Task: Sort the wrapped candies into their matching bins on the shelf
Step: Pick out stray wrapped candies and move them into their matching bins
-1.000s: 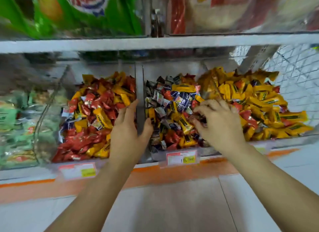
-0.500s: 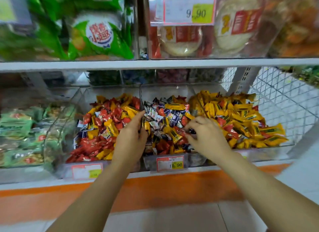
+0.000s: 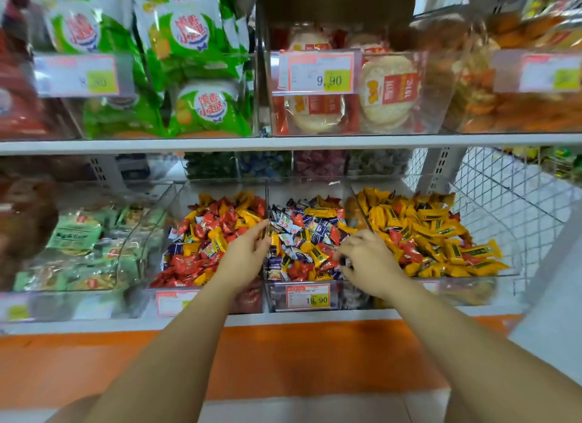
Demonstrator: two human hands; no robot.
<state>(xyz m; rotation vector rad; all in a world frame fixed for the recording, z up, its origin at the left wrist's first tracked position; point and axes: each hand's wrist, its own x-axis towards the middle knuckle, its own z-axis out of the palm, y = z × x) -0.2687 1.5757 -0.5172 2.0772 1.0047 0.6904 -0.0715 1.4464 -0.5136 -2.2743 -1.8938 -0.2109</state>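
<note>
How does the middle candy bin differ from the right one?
The middle bin holds blue-white, yellow and red wrappers; the right bin mostly yellow, few red. The middle bin's price tag shows; the right bin's is largely hidden by the right arm. Both are clear, well filled.

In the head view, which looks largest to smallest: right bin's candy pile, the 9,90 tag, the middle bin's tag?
1. right bin's candy pile
2. 9,90 tag
3. middle bin's tag, clearly the smallest

Forearms (image 3: 176,344), left hand (image 3: 242,258) and right hand (image 3: 368,265) are bare.
</note>
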